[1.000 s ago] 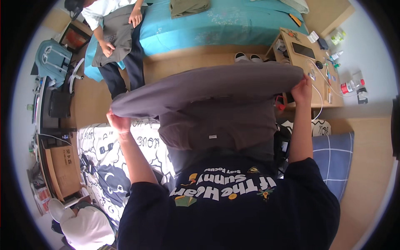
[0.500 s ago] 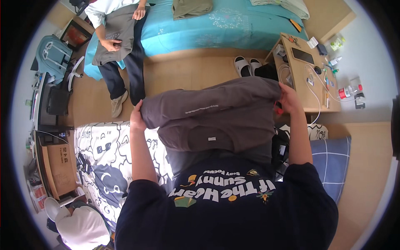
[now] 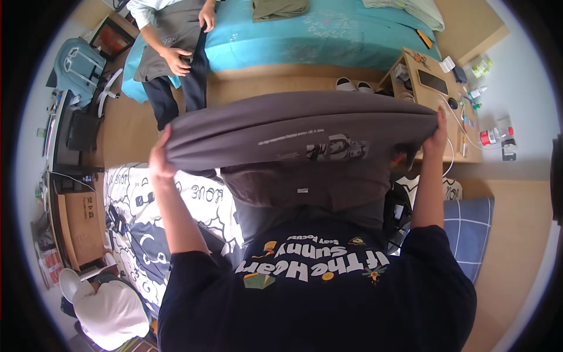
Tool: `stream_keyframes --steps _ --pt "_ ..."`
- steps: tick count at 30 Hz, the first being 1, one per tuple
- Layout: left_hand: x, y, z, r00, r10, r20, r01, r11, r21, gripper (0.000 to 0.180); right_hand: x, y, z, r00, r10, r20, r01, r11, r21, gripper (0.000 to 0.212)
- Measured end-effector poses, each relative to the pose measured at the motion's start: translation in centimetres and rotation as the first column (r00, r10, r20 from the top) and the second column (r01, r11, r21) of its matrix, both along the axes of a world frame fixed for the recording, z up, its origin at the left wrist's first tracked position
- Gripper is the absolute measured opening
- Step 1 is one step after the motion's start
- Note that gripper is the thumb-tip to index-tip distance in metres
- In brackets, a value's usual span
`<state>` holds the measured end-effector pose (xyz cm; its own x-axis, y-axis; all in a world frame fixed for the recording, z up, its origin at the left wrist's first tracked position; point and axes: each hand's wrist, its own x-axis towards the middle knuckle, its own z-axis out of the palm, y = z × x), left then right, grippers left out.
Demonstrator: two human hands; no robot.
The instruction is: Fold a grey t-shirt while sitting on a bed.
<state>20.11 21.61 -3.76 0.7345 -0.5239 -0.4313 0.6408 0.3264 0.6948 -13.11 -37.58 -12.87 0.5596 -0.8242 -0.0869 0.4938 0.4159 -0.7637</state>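
Stretched wide between my hands is a dark grey-brown T-shirt point(image 3: 293, 182), with a small white neck label and a printed design on its front. My left hand point(image 3: 162, 154) grips one side edge of the cloth, fingers folded over it. At the opposite edge, my right hand point(image 3: 434, 132) is closed on the shirt; something red shows beside it, partly hidden. The neckline part lies over my lap, while the far part is raised and pulled taut.
Across the floor, another person's hand point(image 3: 177, 60) rests on a grey garment in their lap. A turquoise bed point(image 3: 275, 47) holds a folded olive garment point(image 3: 280, 9). At right stands a small wooden table point(image 3: 419, 61) with a phone and cables. A patterned bedspread point(image 3: 199, 196) lies under me.
My hands have moved apart, the left one leftward and the right one rightward. The shirt is now stretched wider and lifted, showing more of its print.
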Motion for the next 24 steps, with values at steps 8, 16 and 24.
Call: stream_keyframes --steps 8,16,24 --pt "-1.3 -5.6 -12.1 0.983 -0.092 0.158 0.107 0.990 -0.089 0.066 1.8 2.7 -5.0 0.842 0.404 -0.358 -0.374 0.915 0.155 0.037" --pt "0.5 -5.5 -10.7 0.975 -0.220 -0.011 0.215 0.941 0.261 0.037 3.1 2.2 -4.6 0.648 0.426 -0.632 -0.468 0.877 0.112 0.037" --pt "3.0 -4.5 -7.7 0.936 0.190 0.296 -0.246 0.956 0.163 0.038 4.1 -0.3 -1.6 0.849 0.325 -0.417 -0.420 0.894 -0.158 0.040"
